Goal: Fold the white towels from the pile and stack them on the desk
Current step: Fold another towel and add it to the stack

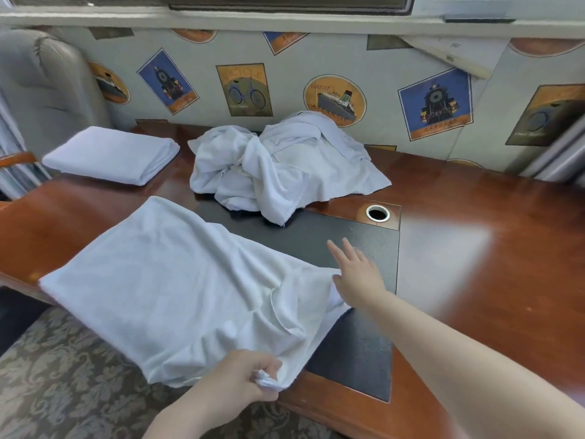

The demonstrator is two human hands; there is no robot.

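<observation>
Glossy reddish wooden desk (pixel 474 236) with one towel folded, one in work, several waiting.
From left: folded white towel (pixel 110 155) lies finished; spread white towel (pixel 177 280) is half done, left hand (pixel 243 375) pinching its near corner, right hand (pixel 357 274) released, fingers straight at its edge; crumpled white pile (pixel 278 166) remains behind.

Your spread white towel (pixel 177 280) lay rumpled over the desk's (pixel 474 248) near edge. The crumpled pile (pixel 278 166) sat behind it, the folded towel (pixel 110 155) far left.

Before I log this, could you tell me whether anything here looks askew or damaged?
Yes: the wallpaper at the upper right is peeling off the wall, and the towel being folded overhangs the desk edge.
</observation>
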